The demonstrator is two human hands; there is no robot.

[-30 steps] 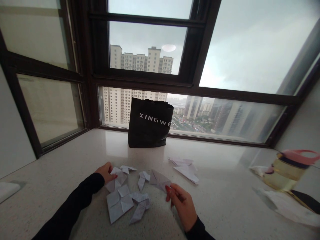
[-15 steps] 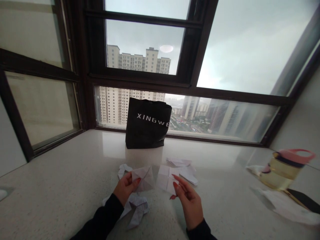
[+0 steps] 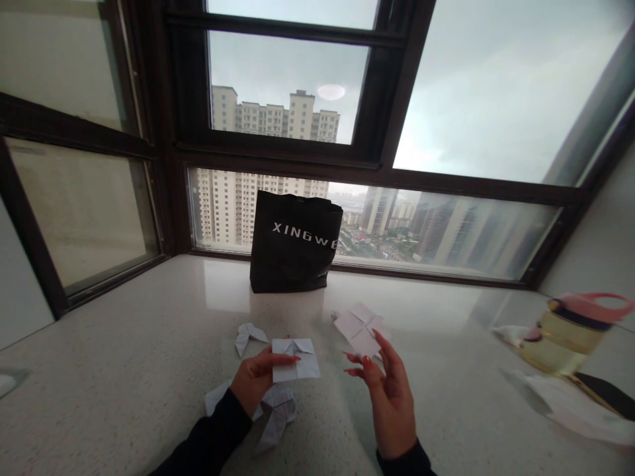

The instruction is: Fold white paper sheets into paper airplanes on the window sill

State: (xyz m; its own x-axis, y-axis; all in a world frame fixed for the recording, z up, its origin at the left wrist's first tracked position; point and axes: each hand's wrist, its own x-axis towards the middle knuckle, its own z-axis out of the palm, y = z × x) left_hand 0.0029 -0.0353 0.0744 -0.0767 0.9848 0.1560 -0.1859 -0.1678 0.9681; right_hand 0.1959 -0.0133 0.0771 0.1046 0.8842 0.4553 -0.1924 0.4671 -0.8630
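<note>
My left hand (image 3: 260, 373) pinches a folded paper square (image 3: 303, 367) with flaps creased toward its middle, the thumb lying across the front. In my right hand (image 3: 389, 390) is a second folded paper square (image 3: 360, 324), turned like a diamond with crossing creases. Thumb and index finger grip its near right edge while the other fingers stay apart. Behind it, other folded paper on the counter is mostly hidden. Left of my hands lies a bent paper piece (image 3: 248, 337). More folded paper pieces (image 3: 275, 420) rest below my left wrist, partly covered by it.
A black bag (image 3: 295, 264) with white lettering stands by the window. At the right are a yellowish bottle (image 3: 565, 337) with a pink lid, a dark flat object (image 3: 608, 395) and white crumpled material (image 3: 570, 406). The speckled white counter (image 3: 133, 344) runs beneath everything.
My right hand has moved its paper square away and to the right, over the other folded paper. The left hand's square has shifted slightly right and turned, now showing flaps.
</note>
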